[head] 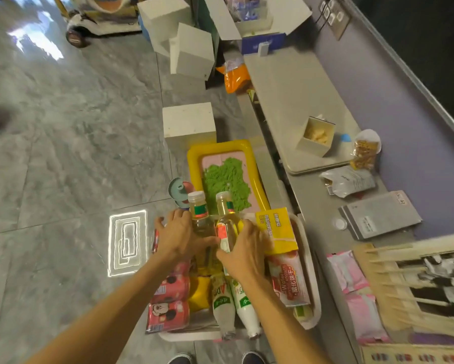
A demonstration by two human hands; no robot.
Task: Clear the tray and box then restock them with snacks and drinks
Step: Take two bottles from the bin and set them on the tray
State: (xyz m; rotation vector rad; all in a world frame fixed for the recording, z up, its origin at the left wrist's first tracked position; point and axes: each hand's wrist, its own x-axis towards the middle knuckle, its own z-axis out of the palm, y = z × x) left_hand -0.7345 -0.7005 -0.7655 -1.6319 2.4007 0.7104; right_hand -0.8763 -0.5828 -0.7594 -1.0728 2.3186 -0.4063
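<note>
Head view looks down on a white tray [314, 258] on the grey floor, packed with snacks and drinks. Left hand [177, 235] wraps the lower body of an upright clear bottle [198, 214] of yellowish drink with a green label; its fingers curl round the bottle's left side, clamped on it. Right hand [243, 248] grips a second, like bottle [227, 222] just beside the first, thumb across its red-and-white label, fingers behind it. Both bottles stand at the tray's far end, caps above the hands, nearly touching each other.

Nearer the person, two white milk bottles [230, 306] lie side by side under the right wrist. Red cartoon cans [168, 308] line the tray's left edge. A pink wafer pack [290, 279] lies along the right side, with a yellow box [277, 229] tilted above it, touching the right hand's fingers. Beyond the tray sits a yellow tub [194, 158] holding green sand [227, 179]
</note>
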